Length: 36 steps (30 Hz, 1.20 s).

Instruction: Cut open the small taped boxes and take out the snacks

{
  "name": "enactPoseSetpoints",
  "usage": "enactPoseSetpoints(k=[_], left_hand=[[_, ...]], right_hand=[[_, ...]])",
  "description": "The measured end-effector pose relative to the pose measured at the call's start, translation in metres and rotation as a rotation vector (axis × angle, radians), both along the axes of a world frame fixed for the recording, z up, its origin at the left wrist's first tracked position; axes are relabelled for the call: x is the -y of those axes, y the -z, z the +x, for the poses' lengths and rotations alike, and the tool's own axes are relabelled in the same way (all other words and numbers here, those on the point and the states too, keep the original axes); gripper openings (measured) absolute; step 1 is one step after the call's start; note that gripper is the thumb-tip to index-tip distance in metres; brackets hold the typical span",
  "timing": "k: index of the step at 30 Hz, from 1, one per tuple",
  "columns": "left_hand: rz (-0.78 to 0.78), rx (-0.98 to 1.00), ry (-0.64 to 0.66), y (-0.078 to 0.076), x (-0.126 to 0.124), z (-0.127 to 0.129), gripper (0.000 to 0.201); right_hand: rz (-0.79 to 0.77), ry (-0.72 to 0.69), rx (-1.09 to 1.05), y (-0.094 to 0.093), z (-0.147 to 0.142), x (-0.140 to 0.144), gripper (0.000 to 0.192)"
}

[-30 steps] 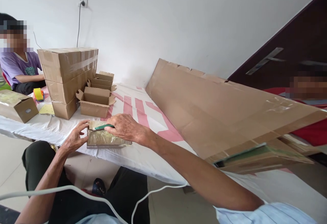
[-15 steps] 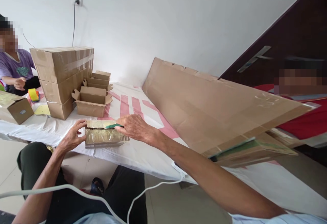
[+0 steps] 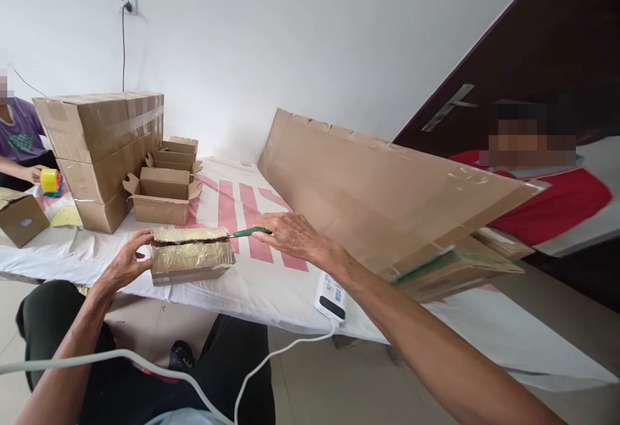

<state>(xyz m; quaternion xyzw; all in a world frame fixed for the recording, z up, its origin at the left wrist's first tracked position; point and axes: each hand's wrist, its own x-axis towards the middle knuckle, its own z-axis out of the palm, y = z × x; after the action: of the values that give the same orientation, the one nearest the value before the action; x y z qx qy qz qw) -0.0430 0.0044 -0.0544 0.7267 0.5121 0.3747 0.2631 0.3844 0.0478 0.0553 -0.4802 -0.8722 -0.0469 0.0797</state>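
At taped box (image 3: 192, 259), long axis left-right: my left fingers (image 3: 142, 236) wide on left end; right fingers (image 3: 272, 220) grip green cutter (image 3: 250, 231) at right end

The taped carton (image 3: 191, 260) is brown with a yellowish, glossy tape finish on its upper face, and the cutter (image 3: 250, 231) has a green handle; the worktop cover (image 3: 285, 289) is white, printed with broad pinkish-red bars. The stacked boxes (image 3: 104, 128), open boxes (image 3: 161, 208) and large sheet (image 3: 358, 186) are plain brown cardboard, while the handheld-size device (image 3: 329, 299) is white with a black end panel, and its cable (image 3: 290, 349) is white. Additional colours: tape roll (image 3: 49, 181), yellow; co-worker's shirt (image 3: 22, 121), purple with a green print; second person's garment (image 3: 542, 208), red; door (image 3: 508, 57), dark brown.
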Motion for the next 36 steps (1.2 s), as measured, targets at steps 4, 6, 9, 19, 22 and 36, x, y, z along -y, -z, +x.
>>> enactPoseSetpoints(k=[4,6,9,19,22,36], left_hand=[[0.010,0.010,0.006,0.001,-0.007,-0.003,0.057],[-0.001,0.020,0.012,0.001,-0.011,-0.004,0.061],[-0.041,0.046,0.021,0.000,-0.018,-0.004,0.067],[-0.111,-0.089,0.064,-0.008,-0.027,-0.004,0.121],[-0.086,-0.149,0.090,-0.006,-0.030,-0.006,0.127],[-0.076,-0.292,0.085,-0.018,-0.042,-0.019,0.115]], right_hand=[[0.007,0.036,-0.320,0.019,0.031,-0.005,0.031],[-0.034,0.076,-0.524,0.044,0.041,-0.007,0.040],[-0.058,0.163,-0.712,0.103,0.045,-0.005,0.049],[0.035,0.430,-0.482,0.254,0.017,0.018,0.042],[-0.016,0.439,-0.393,0.248,0.011,0.022,0.037],[-0.365,0.104,-1.102,0.148,-0.096,-0.008,0.082]])
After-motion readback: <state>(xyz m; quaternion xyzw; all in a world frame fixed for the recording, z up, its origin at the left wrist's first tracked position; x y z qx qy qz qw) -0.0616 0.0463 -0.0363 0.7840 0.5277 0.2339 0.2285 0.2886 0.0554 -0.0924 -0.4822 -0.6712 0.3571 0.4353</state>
